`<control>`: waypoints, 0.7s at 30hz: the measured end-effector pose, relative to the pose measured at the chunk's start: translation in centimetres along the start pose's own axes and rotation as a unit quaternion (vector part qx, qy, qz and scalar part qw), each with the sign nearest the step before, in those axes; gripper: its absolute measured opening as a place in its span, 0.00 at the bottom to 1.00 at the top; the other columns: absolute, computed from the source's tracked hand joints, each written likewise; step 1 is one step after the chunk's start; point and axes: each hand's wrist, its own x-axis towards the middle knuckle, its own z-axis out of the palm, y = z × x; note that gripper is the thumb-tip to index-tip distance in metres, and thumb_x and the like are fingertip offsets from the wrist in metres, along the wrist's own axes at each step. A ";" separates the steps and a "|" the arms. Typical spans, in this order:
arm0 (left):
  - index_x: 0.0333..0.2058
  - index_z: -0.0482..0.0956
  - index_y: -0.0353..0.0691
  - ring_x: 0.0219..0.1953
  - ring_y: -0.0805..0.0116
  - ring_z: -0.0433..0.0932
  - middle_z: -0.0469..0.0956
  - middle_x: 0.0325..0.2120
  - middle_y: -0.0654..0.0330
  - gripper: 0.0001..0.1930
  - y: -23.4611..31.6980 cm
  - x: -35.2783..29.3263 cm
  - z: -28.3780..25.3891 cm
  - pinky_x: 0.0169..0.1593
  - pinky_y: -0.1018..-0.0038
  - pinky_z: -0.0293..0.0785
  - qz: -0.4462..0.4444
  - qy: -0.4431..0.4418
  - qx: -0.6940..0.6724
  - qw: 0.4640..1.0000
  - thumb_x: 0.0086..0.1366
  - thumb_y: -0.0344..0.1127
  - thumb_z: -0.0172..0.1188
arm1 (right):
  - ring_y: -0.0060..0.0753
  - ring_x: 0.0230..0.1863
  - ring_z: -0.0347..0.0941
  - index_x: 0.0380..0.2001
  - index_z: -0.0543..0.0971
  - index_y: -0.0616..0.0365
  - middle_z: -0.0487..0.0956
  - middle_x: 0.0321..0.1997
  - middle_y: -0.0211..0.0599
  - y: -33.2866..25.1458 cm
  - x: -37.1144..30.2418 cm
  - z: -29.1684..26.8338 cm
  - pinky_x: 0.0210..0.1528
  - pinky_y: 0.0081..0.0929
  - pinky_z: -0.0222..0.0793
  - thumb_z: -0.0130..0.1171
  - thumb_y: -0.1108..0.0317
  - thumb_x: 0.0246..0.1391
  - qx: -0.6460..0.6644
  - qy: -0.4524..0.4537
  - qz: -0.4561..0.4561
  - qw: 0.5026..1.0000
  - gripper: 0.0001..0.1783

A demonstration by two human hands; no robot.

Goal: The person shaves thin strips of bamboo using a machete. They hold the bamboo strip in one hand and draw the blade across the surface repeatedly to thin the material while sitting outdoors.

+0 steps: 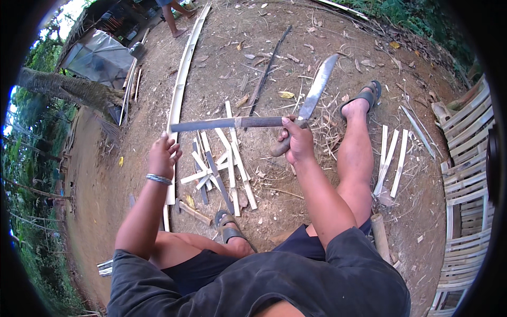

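Note:
My right hand (297, 140) is closed round the wooden handle of a machete (318, 87), whose broad blade points up and away to the right. Pinched in the same hand is the right end of a dark bamboo strip (211, 124), which lies crosswise in the air and shows a pale joint near its middle. My left hand (162, 154), with a bracelet at the wrist, is raised just below the strip's left end. Its fingers are loosely curled and apart, holding nothing that I can see.
Between my feet lies a loose pile of cut strips (232, 158). A long split bamboo length (185, 68) runs away on the left. A wooden-handled tool (194, 212) rests by my left foot. More strips (388, 158) lie right, beside a slatted bamboo structure (467, 195). Another person's legs (171, 18) show far off.

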 end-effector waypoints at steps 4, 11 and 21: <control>0.48 0.75 0.34 0.36 0.72 0.76 0.77 0.36 0.59 0.20 -8.2 -1.2 3.0 0.39 0.74 0.76 0.092 -0.093 0.195 0.972 0.68 0.45 0.62 | 0.22 0.20 0.69 0.40 0.74 0.59 0.76 0.28 0.32 -0.6 -0.3 0.4 0.23 0.24 0.71 0.65 0.74 0.55 -0.053 0.024 -0.063 0.996 0.12; 0.50 0.74 0.37 0.42 0.67 0.79 0.81 0.37 0.58 0.16 -11.8 -7.5 16.4 0.44 0.69 0.75 -0.113 -0.254 -0.061 0.959 0.74 0.42 0.49 | 0.17 0.20 0.70 0.36 0.76 0.61 0.75 0.23 0.27 2.8 -3.9 1.3 0.22 0.20 0.68 0.64 0.72 0.59 -0.199 0.046 -0.083 0.975 0.07; 0.54 0.72 0.36 0.21 0.81 0.67 0.68 0.23 0.70 0.16 -10.6 -6.5 13.1 0.27 0.80 0.70 -0.258 -0.267 -0.239 0.897 0.76 0.36 0.43 | 0.28 0.24 0.76 0.37 0.79 0.55 0.79 0.24 0.32 -1.6 -3.4 -2.0 0.29 0.31 0.72 0.66 0.62 0.57 -0.598 -0.031 -0.064 0.798 0.11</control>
